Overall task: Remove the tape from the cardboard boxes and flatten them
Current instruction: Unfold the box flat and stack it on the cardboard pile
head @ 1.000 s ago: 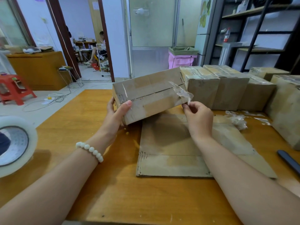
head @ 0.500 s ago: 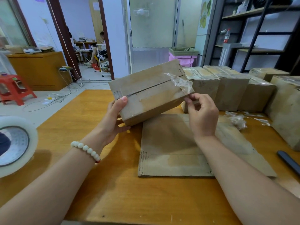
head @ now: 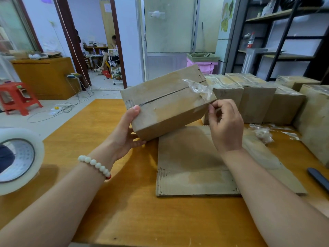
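A closed brown cardboard box (head: pixel 169 102) is held tilted above the wooden table (head: pixel 106 211). My left hand (head: pixel 127 132) grips its left end, thumb on top and fingers under it. A crumpled strip of clear tape (head: pixel 198 89) sticks up from the box's right end, partly peeled off the seam. My right hand (head: pixel 225 124) is at the box's right corner, thumb and fingers curled and pinching at the tape's lower end there. A flattened cardboard box (head: pixel 195 168) lies on the table under the held one.
Several taped boxes (head: pixel 256 98) stand in a row along the table's far right. A wad of removed tape (head: pixel 263 133) lies beside them. A big tape roll (head: pixel 17 161) sits at the left edge, a dark knife handle (head: pixel 318 179) at the right edge.
The box has tipped so its seamed top faces me more and has risen slightly. My right hand dropped from the loose tape end to the box's right corner.
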Demonstrator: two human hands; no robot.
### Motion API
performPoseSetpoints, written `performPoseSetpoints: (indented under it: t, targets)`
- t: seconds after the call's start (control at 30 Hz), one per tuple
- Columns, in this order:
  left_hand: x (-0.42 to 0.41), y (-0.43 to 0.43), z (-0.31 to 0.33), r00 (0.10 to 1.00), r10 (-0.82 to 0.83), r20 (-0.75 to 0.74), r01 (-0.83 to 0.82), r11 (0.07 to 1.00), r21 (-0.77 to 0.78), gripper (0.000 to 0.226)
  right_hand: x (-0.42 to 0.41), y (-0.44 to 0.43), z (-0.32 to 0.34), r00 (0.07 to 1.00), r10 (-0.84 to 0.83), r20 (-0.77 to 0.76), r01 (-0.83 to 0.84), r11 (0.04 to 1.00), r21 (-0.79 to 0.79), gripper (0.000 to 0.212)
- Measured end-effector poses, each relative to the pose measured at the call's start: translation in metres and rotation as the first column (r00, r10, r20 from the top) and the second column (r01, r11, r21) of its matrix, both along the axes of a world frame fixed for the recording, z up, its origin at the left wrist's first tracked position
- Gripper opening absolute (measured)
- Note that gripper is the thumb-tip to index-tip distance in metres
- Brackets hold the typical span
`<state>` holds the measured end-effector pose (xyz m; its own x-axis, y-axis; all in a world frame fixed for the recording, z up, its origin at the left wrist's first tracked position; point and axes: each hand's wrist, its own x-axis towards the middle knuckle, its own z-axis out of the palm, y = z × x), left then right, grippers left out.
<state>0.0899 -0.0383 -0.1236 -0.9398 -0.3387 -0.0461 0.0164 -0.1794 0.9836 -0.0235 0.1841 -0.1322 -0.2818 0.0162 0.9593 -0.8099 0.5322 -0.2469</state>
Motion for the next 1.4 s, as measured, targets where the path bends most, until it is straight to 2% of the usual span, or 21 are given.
performPoseSetpoints:
  t: [0.13,0.27,0.6,0.8,0.97,1.07,1.13,1.27,1.4]
  targets:
    - [0.0,0.0,0.0,1.0,-0.02,-0.005,0.02,1.0,-0.003,0.057,-0.001,0.002,0.003,0.997,-0.031,-0.066,0.028,0.998,-0.058,0.017]
    - [0.001,-0.002,0.003,0.999,-0.036,0.006,0.036,0.999,0.011,0.08,-0.002,0.003,0.004,0.984,-0.084,-0.158,0.082,0.996,-0.018,0.014]
    - [0.002,0.002,0.005,0.998,-0.054,0.017,0.053,0.997,0.061,0.1,-0.002,-0.002,0.005,0.978,-0.149,-0.146,0.156,0.987,0.041,0.017]
    - [0.003,0.007,0.002,0.998,-0.056,-0.023,0.058,0.992,0.113,0.086,-0.004,-0.003,0.003,0.99,-0.07,-0.123,0.075,0.996,0.04,0.005]
    - [0.003,0.008,-0.001,0.998,-0.038,-0.053,0.045,0.989,0.141,0.078,-0.003,-0.003,0.002,0.996,-0.033,-0.084,0.035,0.999,0.024,0.005]
    - [0.002,0.007,-0.002,0.998,-0.031,-0.054,0.039,0.987,0.155,0.082,0.0,-0.002,0.002,0.999,0.036,0.008,-0.036,0.999,-0.008,0.023]
    - [0.002,0.006,-0.002,0.998,-0.031,-0.052,0.039,0.987,0.157,0.085,0.001,-0.001,0.001,0.998,0.053,0.043,-0.052,0.998,-0.025,0.027]
    - [0.002,0.006,0.0,0.998,-0.043,-0.049,0.049,0.991,0.128,0.079,-0.001,0.002,0.001,1.0,0.001,-0.012,-0.002,0.999,-0.052,0.019]
    - [0.002,0.006,0.001,0.997,-0.063,-0.037,0.067,0.992,0.103,0.092,-0.002,0.001,0.003,0.999,-0.028,-0.043,0.027,0.999,-0.029,0.017]
